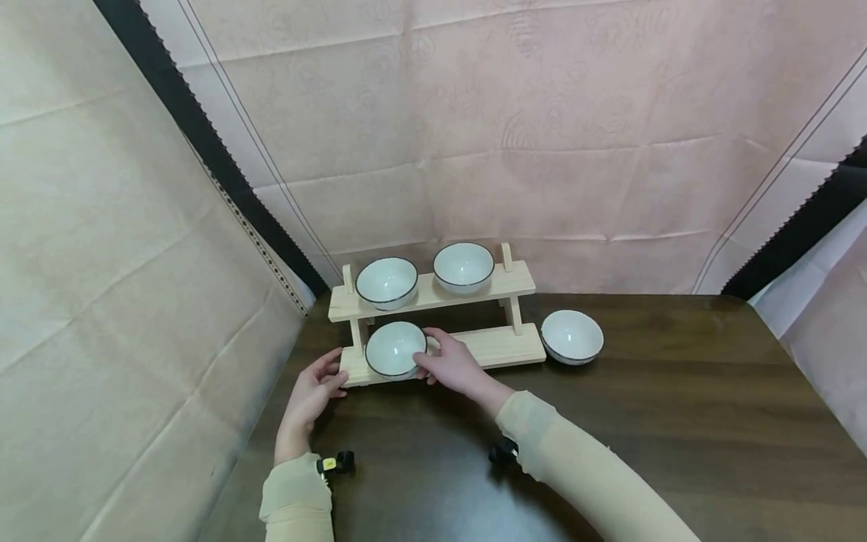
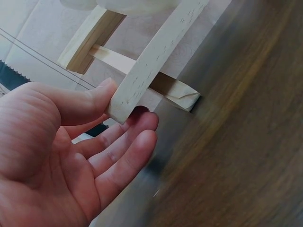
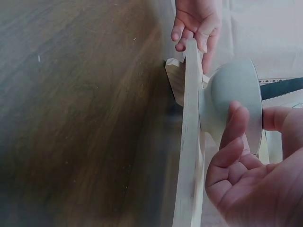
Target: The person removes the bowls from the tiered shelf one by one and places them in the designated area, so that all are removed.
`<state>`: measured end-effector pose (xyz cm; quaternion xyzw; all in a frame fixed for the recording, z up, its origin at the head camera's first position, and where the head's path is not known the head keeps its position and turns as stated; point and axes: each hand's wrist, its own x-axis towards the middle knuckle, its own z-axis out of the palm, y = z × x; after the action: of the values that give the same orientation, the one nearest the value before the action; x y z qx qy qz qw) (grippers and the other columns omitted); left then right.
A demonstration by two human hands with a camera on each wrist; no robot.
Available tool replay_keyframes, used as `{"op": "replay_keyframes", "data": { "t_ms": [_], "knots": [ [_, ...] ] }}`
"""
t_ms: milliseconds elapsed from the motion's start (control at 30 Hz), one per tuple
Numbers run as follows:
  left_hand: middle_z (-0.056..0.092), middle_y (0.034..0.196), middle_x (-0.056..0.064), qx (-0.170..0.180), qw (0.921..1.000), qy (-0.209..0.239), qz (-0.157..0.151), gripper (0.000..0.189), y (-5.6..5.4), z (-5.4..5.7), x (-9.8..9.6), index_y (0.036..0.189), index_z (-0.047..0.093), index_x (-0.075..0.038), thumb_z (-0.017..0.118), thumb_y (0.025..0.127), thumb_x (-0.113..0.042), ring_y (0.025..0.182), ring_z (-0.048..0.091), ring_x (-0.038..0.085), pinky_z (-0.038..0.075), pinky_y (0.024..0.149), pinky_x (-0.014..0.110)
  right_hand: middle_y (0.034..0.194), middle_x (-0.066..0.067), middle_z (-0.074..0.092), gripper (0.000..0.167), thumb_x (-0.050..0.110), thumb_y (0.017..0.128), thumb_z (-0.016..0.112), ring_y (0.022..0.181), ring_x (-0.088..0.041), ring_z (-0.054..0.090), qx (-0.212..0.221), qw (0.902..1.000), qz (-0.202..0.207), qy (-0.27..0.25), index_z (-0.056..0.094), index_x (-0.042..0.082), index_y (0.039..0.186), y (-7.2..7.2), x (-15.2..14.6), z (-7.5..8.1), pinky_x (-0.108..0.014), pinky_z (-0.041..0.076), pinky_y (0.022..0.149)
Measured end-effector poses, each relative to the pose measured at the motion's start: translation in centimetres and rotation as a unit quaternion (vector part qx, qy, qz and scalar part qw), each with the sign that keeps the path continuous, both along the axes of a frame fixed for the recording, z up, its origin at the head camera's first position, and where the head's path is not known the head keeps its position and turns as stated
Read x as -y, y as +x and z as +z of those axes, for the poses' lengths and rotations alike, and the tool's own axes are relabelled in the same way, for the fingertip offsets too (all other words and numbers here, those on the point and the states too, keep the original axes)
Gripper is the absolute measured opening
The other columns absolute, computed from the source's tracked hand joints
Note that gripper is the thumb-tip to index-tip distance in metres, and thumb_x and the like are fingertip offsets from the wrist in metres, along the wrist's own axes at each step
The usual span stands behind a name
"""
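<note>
Right fingers [image 3: 235, 125] pinch 1 bowl [image 1: 394, 348], left fingers [image 2: 128, 163] the rack [image 1: 497, 346] — 3 more bowls [image 1: 572, 336] nearby.

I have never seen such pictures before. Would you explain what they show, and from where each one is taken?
There is no machine here: a person's left hand and right hand do the work. The wide picture is taken from the head, looking forward and down; the two closer ones are taken from the left and right wrists. On the dark table stands a wooden rack. Two white bowls sit on its upper shelf. The right hand holds a third bowl on the lower shelf, whose left end the left hand grips. A fourth bowl stands on the table, right of the rack.
</note>
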<state>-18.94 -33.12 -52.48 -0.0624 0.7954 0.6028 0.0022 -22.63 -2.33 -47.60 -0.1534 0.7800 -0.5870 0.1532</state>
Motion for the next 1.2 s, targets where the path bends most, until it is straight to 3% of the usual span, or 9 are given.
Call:
{"op": "replay_keyframes", "data": {
  "t_ms": [233, 833, 1200],
  "knots": [
    [0.061, 0.133, 0.028, -0.006, 0.9998, -0.018, 0.006, 0.057, -0.35, -0.22, 0.12, 0.160, 0.048, -0.006, 0.065, 0.106, -0.005, 0.097, 0.070, 0.021, 0.064, 0.079, 0.034, 0.079, -0.007, 0.075, 0.063, 0.020, 0.104, 0.067, 0.064, -0.017, 0.068, 0.003, 0.9999, -0.003, -0.010, 0.042, 0.001, 0.159, -0.24, 0.04, 0.01, -0.042, 0.063, 0.071],
    [0.060, 0.134, 0.029, -0.004, 0.9999, -0.016, 0.004, 0.057, -0.18, -0.55, 0.22, 0.161, 0.047, -0.005, 0.065, 0.106, -0.004, 0.101, 0.070, 0.022, 0.064, 0.079, 0.034, 0.079, -0.008, 0.075, 0.061, 0.018, 0.105, 0.065, 0.064, -0.016, 0.069, 0.014, 0.9997, -0.008, -0.019, 0.041, 0.002, 0.160, 0.24, 0.20, -0.16, -0.039, 0.063, 0.070],
    [0.060, 0.135, 0.029, -0.003, 0.9999, -0.014, 0.000, 0.057, -0.14, -0.72, 0.31, 0.161, 0.047, -0.004, 0.065, 0.106, -0.005, 0.100, 0.070, 0.021, 0.064, 0.079, 0.034, 0.078, -0.008, 0.075, 0.062, 0.017, 0.105, 0.064, 0.063, -0.015, 0.068, 0.018, 0.9994, -0.009, -0.028, 0.041, 0.001, 0.160, 0.30, 0.27, -0.30, -0.032, 0.061, 0.065]
  ]
}}
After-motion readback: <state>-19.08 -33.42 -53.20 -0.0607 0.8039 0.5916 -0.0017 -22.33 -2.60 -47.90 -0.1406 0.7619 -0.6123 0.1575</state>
